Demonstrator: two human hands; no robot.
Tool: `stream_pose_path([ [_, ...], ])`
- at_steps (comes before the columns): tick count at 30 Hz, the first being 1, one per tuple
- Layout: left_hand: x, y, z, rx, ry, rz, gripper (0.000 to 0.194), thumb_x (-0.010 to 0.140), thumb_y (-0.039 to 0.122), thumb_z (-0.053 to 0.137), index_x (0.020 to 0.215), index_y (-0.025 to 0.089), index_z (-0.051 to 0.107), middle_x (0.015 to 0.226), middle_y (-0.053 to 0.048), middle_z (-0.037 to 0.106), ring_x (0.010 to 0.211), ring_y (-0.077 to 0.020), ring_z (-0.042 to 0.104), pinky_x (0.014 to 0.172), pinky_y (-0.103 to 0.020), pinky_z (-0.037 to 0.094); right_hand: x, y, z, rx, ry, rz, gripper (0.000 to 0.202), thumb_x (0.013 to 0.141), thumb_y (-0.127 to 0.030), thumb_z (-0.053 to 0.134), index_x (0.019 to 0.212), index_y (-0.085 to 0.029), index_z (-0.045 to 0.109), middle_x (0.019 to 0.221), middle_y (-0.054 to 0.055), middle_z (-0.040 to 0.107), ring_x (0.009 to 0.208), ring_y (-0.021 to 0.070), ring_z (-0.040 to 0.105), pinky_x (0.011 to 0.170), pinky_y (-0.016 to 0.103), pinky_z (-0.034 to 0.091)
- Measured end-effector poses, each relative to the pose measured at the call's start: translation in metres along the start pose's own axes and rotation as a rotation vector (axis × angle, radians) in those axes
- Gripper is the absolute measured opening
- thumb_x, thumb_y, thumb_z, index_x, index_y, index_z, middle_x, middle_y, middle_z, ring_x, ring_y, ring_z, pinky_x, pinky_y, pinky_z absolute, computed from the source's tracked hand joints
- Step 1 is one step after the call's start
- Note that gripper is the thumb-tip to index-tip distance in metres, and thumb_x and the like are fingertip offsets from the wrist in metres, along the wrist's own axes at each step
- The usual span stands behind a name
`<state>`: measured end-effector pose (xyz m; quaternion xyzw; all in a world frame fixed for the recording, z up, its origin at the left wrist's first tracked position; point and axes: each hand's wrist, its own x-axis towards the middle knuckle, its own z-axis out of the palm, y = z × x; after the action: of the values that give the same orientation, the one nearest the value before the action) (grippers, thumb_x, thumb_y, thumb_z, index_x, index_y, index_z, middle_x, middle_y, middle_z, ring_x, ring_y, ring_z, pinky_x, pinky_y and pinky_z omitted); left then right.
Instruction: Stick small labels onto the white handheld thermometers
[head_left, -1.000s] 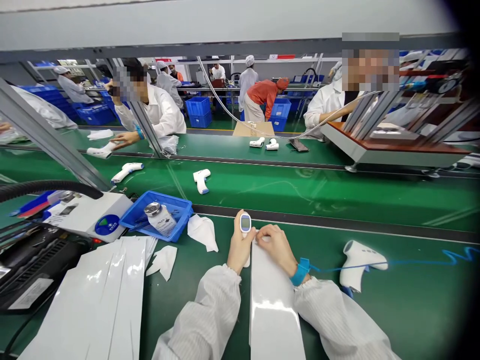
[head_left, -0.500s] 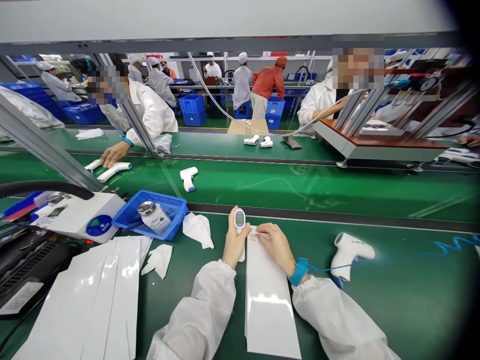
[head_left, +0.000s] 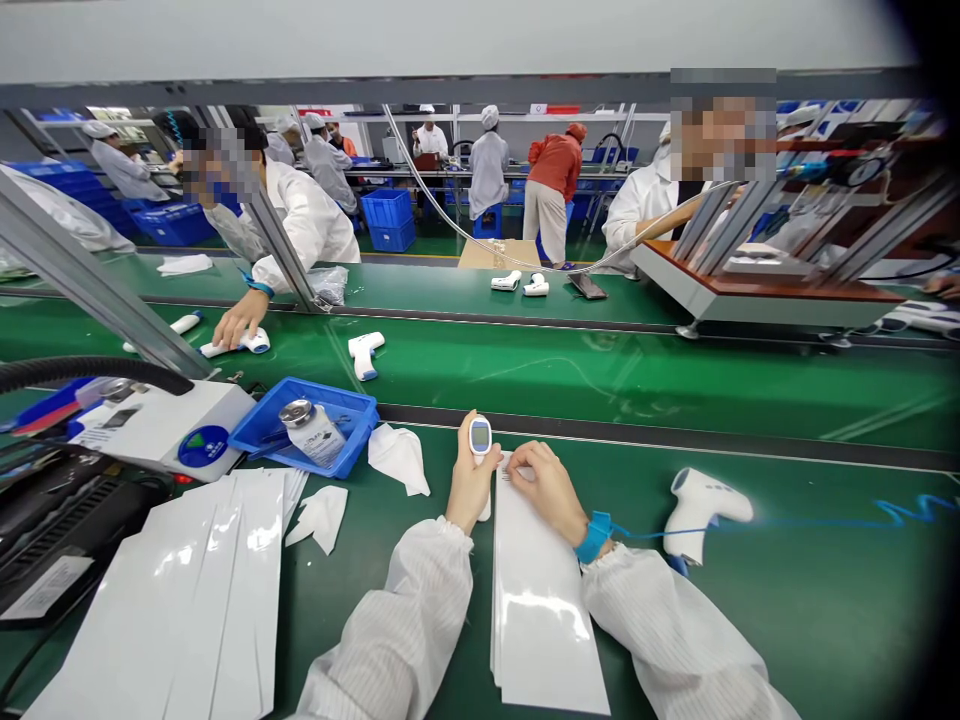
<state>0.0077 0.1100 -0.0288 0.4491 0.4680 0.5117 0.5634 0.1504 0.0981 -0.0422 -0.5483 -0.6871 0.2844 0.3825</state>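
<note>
My left hand [head_left: 466,490] is wrapped round a white infrared thermometer [head_left: 480,437], held upright with its small grey screen facing me. Just beside it, my right hand [head_left: 553,492] has thumb and fingertips pinched at the top end of a stack of long glossy white sheets [head_left: 547,620]. Small dark print shows by those fingertips; whatever is between them is too small to make out. A blue wrist strap [head_left: 595,538] with a coiled cord circles my right wrist. Another white thermometer [head_left: 705,512] lies on the green bench to the right.
A blue tray [head_left: 352,455] with a metal-capped bottle stands left, near crumpled white wipes [head_left: 397,458] and more glossy sheets [head_left: 187,590]. Beyond the bench runs a green conveyor [head_left: 600,365] carrying a thermometer [head_left: 366,354]. A co-worker's hand [head_left: 241,322] touches another thermometer there.
My right fingertips have drawn into a tighter pinch at the sheet's top. My left hand stays nearly still. The thermometer on the conveyor has moved left, and the co-worker's hand has shifted slightly.
</note>
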Motion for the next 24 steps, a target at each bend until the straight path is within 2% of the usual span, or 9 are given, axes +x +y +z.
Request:
stream_pose_path([
  [4, 0.000, 0.003, -0.001, 0.042, -0.004, -0.018, 0.062, 0.086, 0.025, 0.057, 0.142, 0.033, 0.032, 0.114, -0.004, 0.059, 0.081, -0.0149, 0.064, 0.087, -0.036, 0.051, -0.010, -0.007, -0.007, 0.170, -0.084, -0.007, 0.006, 0.080, -0.022, 0.055, 0.075, -0.021, 0.057, 0.085, 0.003, 0.063, 0.085, 0.0190, 0.059, 0.081, 0.036, 0.048],
  [7, 0.000, 0.009, -0.001, 0.048, -0.005, -0.032, 0.063, 0.087, 0.026, 0.056, 0.143, 0.031, 0.030, 0.108, -0.003, 0.058, 0.081, -0.0141, 0.063, 0.085, -0.035, 0.052, -0.019, -0.018, -0.017, 0.301, -0.144, 0.048, 0.014, 0.085, -0.032, 0.052, 0.077, -0.020, 0.054, 0.080, 0.003, 0.063, 0.068, 0.0152, 0.064, 0.069, 0.032, 0.054],
  [10, -0.009, 0.016, 0.002, 0.050, -0.039, -0.060, 0.064, 0.086, 0.027, 0.056, 0.144, 0.033, 0.028, 0.111, -0.004, 0.057, 0.079, -0.0139, 0.063, 0.078, -0.033, 0.054, -0.030, -0.039, -0.031, 0.509, -0.272, 0.219, 0.021, 0.085, -0.038, 0.056, 0.077, -0.019, 0.053, 0.072, 0.001, 0.062, 0.055, 0.0123, 0.062, 0.058, 0.029, 0.055],
  [12, -0.024, 0.020, 0.006, 0.054, -0.070, -0.067, 0.065, 0.085, 0.028, 0.058, 0.142, 0.034, 0.030, 0.117, -0.005, 0.056, 0.081, -0.0148, 0.063, 0.074, -0.031, 0.055, -0.040, -0.055, -0.038, 0.633, -0.313, 0.325, 0.022, 0.081, -0.039, 0.062, 0.076, -0.019, 0.055, 0.070, 0.000, 0.060, 0.057, 0.0123, 0.061, 0.057, 0.027, 0.055],
  [15, -0.058, 0.020, 0.014, 0.011, -0.104, -0.078, 0.062, 0.085, 0.031, 0.060, 0.141, 0.033, 0.034, 0.128, -0.006, 0.051, 0.090, -0.0160, 0.061, 0.073, -0.025, 0.053, -0.054, -0.073, -0.042, 0.570, -0.184, 0.299, 0.018, 0.079, -0.036, 0.064, 0.072, -0.019, 0.060, 0.091, 0.004, 0.061, 0.070, 0.0134, 0.061, 0.054, 0.023, 0.051],
  [17, -0.081, 0.017, 0.019, -0.062, -0.145, -0.172, 0.066, 0.086, 0.036, 0.059, 0.144, 0.033, 0.027, 0.121, -0.007, 0.054, 0.076, -0.0138, 0.059, 0.059, -0.022, 0.051, -0.063, -0.075, -0.041, 0.437, -0.083, 0.260, 0.013, 0.080, -0.029, 0.062, 0.070, -0.020, 0.062, 0.104, 0.006, 0.058, 0.077, 0.0138, 0.059, 0.055, 0.023, 0.049],
  [19, -0.100, 0.013, 0.022, -0.122, -0.169, -0.281, 0.072, 0.086, 0.038, 0.059, 0.146, 0.035, 0.019, 0.109, -0.005, 0.057, 0.061, -0.0107, 0.052, 0.044, -0.020, 0.045, -0.070, -0.072, -0.038, 0.335, -0.035, 0.247, 0.009, 0.080, -0.024, 0.061, 0.072, -0.021, 0.063, 0.107, 0.005, 0.057, 0.079, 0.0141, 0.058, 0.063, 0.026, 0.049],
  [21, -0.112, 0.010, 0.024, -0.134, -0.161, -0.336, 0.075, 0.085, 0.036, 0.060, 0.146, 0.035, 0.017, 0.104, -0.003, 0.056, 0.055, -0.0090, 0.048, 0.040, -0.019, 0.042, -0.073, -0.066, -0.036, 0.294, -0.004, 0.235, 0.006, 0.079, -0.022, 0.061, 0.074, -0.022, 0.064, 0.107, 0.005, 0.058, 0.084, 0.0158, 0.058, 0.073, 0.029, 0.049],
  [24, -0.117, 0.008, 0.024, -0.108, -0.149, -0.352, 0.075, 0.084, 0.036, 0.061, 0.147, 0.034, 0.018, 0.106, -0.004, 0.053, 0.053, -0.0073, 0.046, 0.039, -0.019, 0.042, -0.074, -0.062, -0.035, 0.303, 0.011, 0.207, 0.007, 0.080, -0.021, 0.062, 0.074, -0.022, 0.064, 0.105, 0.005, 0.061, 0.097, 0.0195, 0.059, 0.083, 0.032, 0.048],
])
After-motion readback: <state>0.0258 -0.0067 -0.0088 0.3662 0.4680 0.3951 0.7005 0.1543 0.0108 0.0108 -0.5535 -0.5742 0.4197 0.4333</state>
